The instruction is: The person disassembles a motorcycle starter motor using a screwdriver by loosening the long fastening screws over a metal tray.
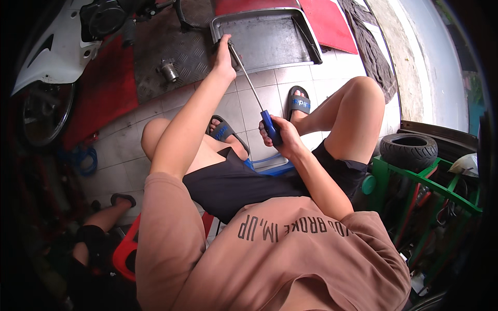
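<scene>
Over the pale floor tiles [262, 79], between the seated person's parted knees, a long screwdriver [271, 127] with a blue handle slants away, its thin metal shaft running up and to the left. The right hand [287, 137] is closed around that handle, fingers wrapped about it. At the shaft's far end, the left hand [224, 59] is raised beside a small dark part [232, 47], with one digit pointing upward; most of its fingers are hidden, so how far it is closed, and whether it grips the part, cannot be told. Nor can one tell whether the screwdriver's tip touches that part.

Just behind the left hand lies a shallow metal tray [259, 44] with a raised rim. Left of it, a cylindrical metal component [168, 71] rests on a dark patterned plate [155, 49] beside a red mat [111, 93]. A white-panelled motorcycle [54, 44] stands at upper left, and a coiled blue hose [85, 161] lies on the floor below it. To the right, a black tyre [408, 151] sits on a green metal rack [441, 189].
</scene>
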The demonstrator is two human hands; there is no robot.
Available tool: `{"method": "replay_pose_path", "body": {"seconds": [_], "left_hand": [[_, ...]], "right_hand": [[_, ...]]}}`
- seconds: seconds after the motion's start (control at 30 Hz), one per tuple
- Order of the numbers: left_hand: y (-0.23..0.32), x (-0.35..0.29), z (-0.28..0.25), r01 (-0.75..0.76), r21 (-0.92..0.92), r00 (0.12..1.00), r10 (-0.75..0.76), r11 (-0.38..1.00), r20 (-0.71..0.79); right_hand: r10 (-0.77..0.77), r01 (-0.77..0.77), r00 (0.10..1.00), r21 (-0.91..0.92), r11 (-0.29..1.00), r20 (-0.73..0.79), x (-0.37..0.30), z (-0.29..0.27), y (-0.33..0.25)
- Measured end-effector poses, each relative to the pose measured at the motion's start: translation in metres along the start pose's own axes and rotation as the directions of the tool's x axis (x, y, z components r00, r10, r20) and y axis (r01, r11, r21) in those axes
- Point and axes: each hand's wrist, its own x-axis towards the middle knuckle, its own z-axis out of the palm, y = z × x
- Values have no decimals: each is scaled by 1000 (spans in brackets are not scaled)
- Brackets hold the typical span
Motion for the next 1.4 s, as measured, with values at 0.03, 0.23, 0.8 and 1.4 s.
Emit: {"method": "replay_pose_path", "body": {"seconds": [0.03, 0.23, 0.8, 1.4], "left_hand": [[-2, 4, -5, -6, -3, 1000, 6, 1000, -3], [-4, 22, -21, -35, 61, 998, 39, 998, -56], [-18, 37, -28, -67, 202, 986, 96, 977, -134], [-17, 18, -26, -37, 313, 984, 90, 949, -156]], "right_hand": [[-17, 17, 1000, 28, 999, -9, 0, 3, 2], [-105, 106, 994, -45, 993, 38, -1, 2, 3], [-25, -1, 985, 148, 989, 170, 28, -20, 27], [-200, 173, 963, -155, 973, -181, 23, 5, 29]]}}
